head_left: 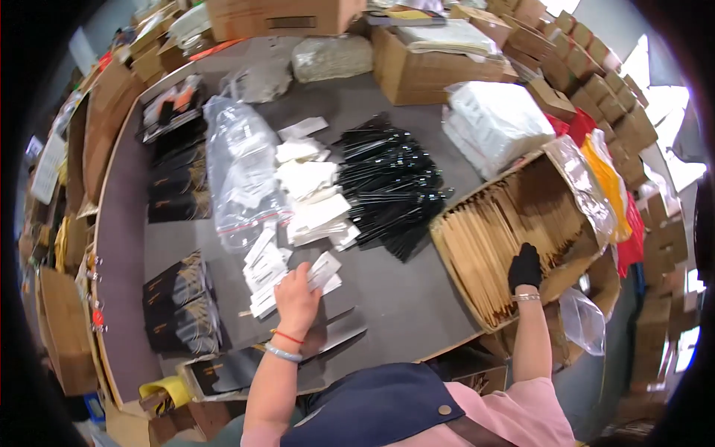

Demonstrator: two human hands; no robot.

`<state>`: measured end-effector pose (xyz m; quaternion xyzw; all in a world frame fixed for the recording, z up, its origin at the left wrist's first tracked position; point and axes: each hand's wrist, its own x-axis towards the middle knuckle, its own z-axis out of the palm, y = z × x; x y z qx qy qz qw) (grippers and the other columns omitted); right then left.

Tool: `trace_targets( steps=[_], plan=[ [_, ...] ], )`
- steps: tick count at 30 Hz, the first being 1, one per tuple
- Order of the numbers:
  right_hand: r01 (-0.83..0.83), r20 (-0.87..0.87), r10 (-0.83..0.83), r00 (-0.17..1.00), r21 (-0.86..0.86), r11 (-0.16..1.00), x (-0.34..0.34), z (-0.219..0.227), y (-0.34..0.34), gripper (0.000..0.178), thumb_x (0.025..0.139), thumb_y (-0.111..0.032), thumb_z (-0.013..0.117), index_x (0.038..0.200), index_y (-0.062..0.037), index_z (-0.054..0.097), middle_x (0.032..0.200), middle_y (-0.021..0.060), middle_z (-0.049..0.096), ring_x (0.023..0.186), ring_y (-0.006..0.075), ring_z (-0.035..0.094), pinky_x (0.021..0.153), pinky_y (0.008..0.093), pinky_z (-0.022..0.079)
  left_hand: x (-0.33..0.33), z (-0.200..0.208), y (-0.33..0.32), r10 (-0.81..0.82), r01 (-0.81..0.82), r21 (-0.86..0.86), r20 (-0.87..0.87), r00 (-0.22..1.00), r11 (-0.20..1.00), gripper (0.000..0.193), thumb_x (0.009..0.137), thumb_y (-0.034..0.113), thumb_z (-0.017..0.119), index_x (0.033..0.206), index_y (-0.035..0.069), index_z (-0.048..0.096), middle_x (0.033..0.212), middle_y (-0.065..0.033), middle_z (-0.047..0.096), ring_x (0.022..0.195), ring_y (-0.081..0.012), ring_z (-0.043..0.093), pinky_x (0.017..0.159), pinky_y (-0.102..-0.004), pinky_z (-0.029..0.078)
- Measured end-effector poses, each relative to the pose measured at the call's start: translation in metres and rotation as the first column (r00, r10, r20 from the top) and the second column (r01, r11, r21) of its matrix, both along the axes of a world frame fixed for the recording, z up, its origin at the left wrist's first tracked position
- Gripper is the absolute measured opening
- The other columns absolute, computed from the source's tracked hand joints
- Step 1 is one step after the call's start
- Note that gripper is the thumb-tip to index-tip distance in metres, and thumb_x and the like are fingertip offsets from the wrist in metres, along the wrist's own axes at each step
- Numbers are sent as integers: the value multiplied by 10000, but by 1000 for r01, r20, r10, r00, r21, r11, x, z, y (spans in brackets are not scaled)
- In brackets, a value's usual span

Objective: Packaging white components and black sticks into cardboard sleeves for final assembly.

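My left hand (296, 302), bare and wearing a red cord and a pale bangle, is closed on a small white printed slip (324, 270). Loose white slips (264, 272) lie under and around its fingers. On the right, my right hand (526, 268) wears a black glove and reaches into an open cardboard box (482, 322). Thin tan flat pieces (484, 246) stand packed on edge there. The gloved fingers look curled against the row; whatever they grip is hidden. Between the hands lies a fanned pile of glossy black narrow packets (395, 182).
Clear plastic bags (242, 167) and a heap of white slips (309, 186) cover the table's middle left. Black corded packs (179, 309) sit farther left. White wrapped bundles (495, 123) and a carton (424, 74) stand at the back. A yellow tape roll (165, 393) is at the near left corner.
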<state>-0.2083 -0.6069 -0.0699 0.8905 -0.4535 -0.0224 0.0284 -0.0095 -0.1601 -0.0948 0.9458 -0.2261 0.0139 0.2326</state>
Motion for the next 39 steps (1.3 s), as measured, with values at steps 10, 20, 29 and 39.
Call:
trace_targets(
  steps=[10, 20, 29, 39],
  plan=[
    [-599, 750, 362, 554, 57, 799, 83, 38, 78, 223, 908, -57, 510, 1112, -44, 600, 1041, 179, 602, 970, 344, 588, 852, 373, 472, -19, 46, 16, -210, 168, -247, -155, 965, 954, 371, 777, -15, 643, 1142, 39, 615, 873, -164, 577, 804, -361, 574, 705, -416, 471],
    [-611, 393, 623, 676, -172, 772, 198, 15, 95, 93, 776, -210, 631, 789, -123, 659, 890, 117, 607, 874, 329, 618, 702, 437, 518, -87, 46, 54, -233, 236, 45, -64, 970, 971, 440, 636, 66, 758, 1064, 97, 660, 966, -68, 588, 946, -284, 513, 839, -406, 383],
    [-592, 435, 560, 705, -74, 803, 206, 29, 118, 126, 795, -152, 569, 817, -111, 686, 949, 124, 629, 931, 328, 611, 761, 444, 515, -99, 31, 57, -223, 218, 170, 7, 975, 961, 289, 699, 73, 703, 978, 144, 677, 1010, -29, 586, 982, -266, 521, 859, -423, 368],
    [-701, 419, 752, 508, -306, 644, 215, 27, 138, 95, 744, -170, 591, 744, -125, 675, 859, 98, 615, 895, 304, 607, 720, 419, 503, -117, 43, 72, -191, 186, 240, -1, 982, 953, 281, 753, 141, 676, 1033, 125, 657, 1060, -41, 603, 989, -276, 524, 862, -439, 368]
  ],
)
